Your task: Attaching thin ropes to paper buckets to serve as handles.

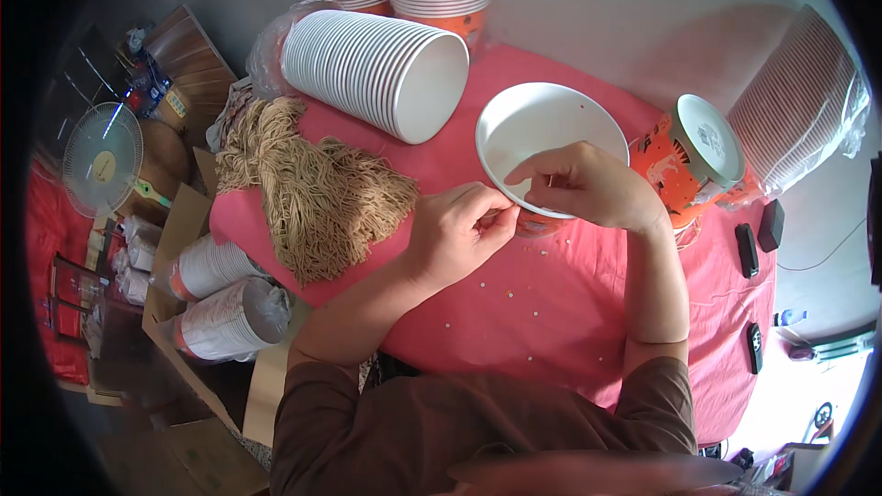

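A large white-lined paper bucket (514,124) with an orange outer wall stands upright on the table, its mouth facing up. At its near rim my left hand (459,231) is closed in a pinch; whatever lies between thumb and forefinger is too small to make out. My right hand (588,186) reaches over the near right part of the rim, fingers bent inward above the opening. Its fingertips are drawn together near the rim, and what they hold, if anything, is hidden. Left of my hands lies a thick bundle of tan cords (322,197).
Nested white buckets (358,69) lie behind the cords. An orange bucket (661,165) with another upside down on it stands right, beside a wrapped stack (795,101). Small pale bits dot the red cloth (570,312). A carton (207,377) holding bucket stacks stands at left.
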Available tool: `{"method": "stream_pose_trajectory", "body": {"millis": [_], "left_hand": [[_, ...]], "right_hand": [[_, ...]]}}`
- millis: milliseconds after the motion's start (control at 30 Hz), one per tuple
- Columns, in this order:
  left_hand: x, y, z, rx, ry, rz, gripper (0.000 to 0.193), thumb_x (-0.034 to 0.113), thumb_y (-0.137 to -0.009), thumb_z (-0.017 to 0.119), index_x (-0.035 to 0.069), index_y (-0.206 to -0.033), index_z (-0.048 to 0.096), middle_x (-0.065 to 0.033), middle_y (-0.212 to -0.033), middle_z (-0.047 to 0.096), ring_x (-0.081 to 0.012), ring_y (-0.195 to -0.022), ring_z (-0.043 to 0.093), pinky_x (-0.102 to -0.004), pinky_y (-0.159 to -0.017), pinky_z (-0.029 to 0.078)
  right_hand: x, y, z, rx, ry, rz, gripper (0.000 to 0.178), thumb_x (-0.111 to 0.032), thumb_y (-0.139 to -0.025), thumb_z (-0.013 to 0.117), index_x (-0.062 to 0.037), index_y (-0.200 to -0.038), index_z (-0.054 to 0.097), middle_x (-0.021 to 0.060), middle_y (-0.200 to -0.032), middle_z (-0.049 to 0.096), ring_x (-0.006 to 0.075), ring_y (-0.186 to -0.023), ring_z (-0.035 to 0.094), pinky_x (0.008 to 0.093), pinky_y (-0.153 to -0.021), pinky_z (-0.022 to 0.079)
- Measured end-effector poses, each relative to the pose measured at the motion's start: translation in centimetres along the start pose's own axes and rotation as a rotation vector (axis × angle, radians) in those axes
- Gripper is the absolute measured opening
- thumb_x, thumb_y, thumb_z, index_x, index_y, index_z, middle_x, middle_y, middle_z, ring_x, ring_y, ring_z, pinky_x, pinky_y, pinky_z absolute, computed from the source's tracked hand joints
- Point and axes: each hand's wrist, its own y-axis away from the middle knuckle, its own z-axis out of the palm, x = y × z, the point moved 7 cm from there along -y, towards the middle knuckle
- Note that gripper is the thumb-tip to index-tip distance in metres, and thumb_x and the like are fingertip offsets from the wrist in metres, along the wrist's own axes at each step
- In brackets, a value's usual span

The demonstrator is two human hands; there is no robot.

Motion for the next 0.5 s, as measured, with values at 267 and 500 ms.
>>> {"method": "stream_pose_trajectory", "body": {"millis": [267, 500], "left_hand": [[0.15, -0.27, 0.15, -0.031, -0.036, -0.028, 0.015, 0.004, -0.08, 0.077, 0.004, -0.081, 0.062, -0.0062, -0.068, 0.065, -0.0187, -0.055, 0.065, -0.0309, -0.048, 0.049], [-0.28, -0.05, 0.12, -0.027, 0.021, -0.041, 0.018, 0.007, -0.08, 0.079, 0.005, -0.085, 0.062, -0.0057, -0.071, 0.067, -0.0168, -0.059, 0.068, -0.0295, -0.049, 0.051]], "right_hand": [[-0.38, -0.28, 0.42, 0.002, -0.037, -0.159, 0.015, -0.002, -0.088, 0.062, -0.0002, -0.099, 0.072, 0.0076, -0.076, 0.07, 0.0115, -0.066, 0.063, 0.0274, -0.063, 0.051], [-0.52, -0.05, -0.07, 0.106, 0.083, -0.133, 0.004, -0.003, -0.087, 0.063, 0.0004, -0.089, 0.064, 0.0088, -0.069, 0.065, 0.0154, -0.063, 0.061, 0.0288, -0.06, 0.048]]}}
